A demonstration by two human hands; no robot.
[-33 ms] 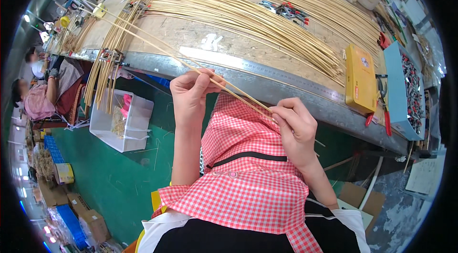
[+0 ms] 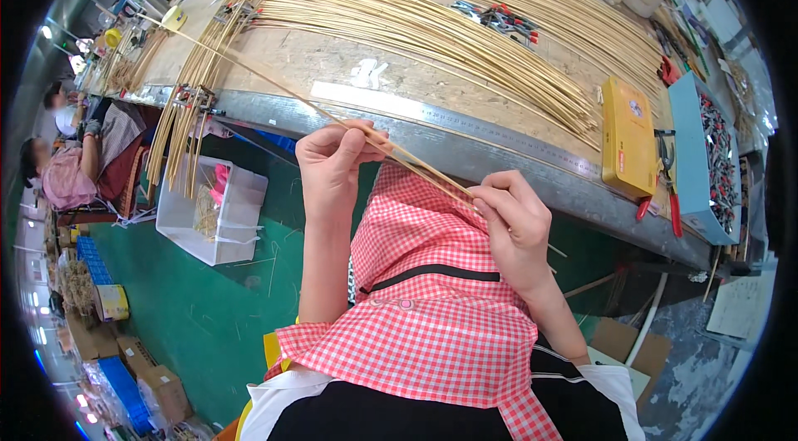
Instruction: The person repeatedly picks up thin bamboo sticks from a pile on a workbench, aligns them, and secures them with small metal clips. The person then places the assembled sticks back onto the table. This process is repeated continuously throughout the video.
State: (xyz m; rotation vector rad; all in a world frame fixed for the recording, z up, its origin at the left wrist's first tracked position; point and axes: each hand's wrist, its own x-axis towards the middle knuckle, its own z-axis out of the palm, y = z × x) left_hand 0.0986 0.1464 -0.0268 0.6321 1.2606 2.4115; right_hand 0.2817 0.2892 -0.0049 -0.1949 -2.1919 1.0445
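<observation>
Two thin bamboo strips [image 2: 420,165] run slantwise in front of me, from my hands far out over the table to the upper left. My left hand [image 2: 339,150] pinches them between thumb and fingers near the table edge. Beyond it they lie close together as almost one line; between my hands they show as two. My right hand [image 2: 513,210] closes thumb and fingers on their near ends, above my checked apron. Its fingertips cover the very ends. Just past my hands a metal ruler [image 2: 465,122] lies along the table's front edge.
Long bundles of bamboo strips [image 2: 432,25] cover the table, with small red-tipped clamps [image 2: 499,21] among them. Clamped strips [image 2: 187,121] overhang at left above a white bin [image 2: 241,233]. At right are a yellow tin [image 2: 628,137], red-handled pliers [image 2: 672,183] and a blue box of clips [image 2: 694,158].
The far lengths of the strips, spread apart beyond my left hand before, have come together into nearly one line. My hands have stayed almost in place.
</observation>
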